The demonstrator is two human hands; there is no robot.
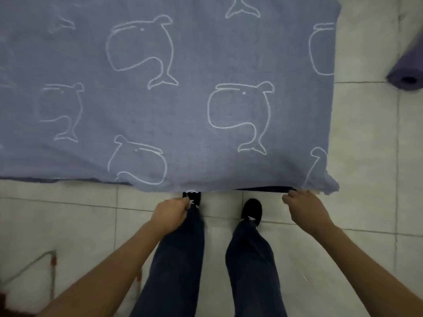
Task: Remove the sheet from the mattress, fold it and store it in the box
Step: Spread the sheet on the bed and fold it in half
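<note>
A blue sheet [174, 106] printed with white whale outlines lies spread flat across the upper two thirds of the view, covering the mattress beneath it. Its near edge runs just in front of my feet. My left hand [170, 215] is curled below that edge, over my left shoe; whether it holds any fabric I cannot tell. My right hand [304, 208] is at the edge near the sheet's near-right corner, its curled fingers touching the hem, where a dark gap shows under the lifted fabric. The box is not in view.
Pale floor tiles [366, 156] surround the bed on the near and right sides. A rolled dark purple mat [409, 72] lies on the floor at the far right. A thin metal frame [45, 264] stands at the lower left. My legs and black shoes stand between my hands.
</note>
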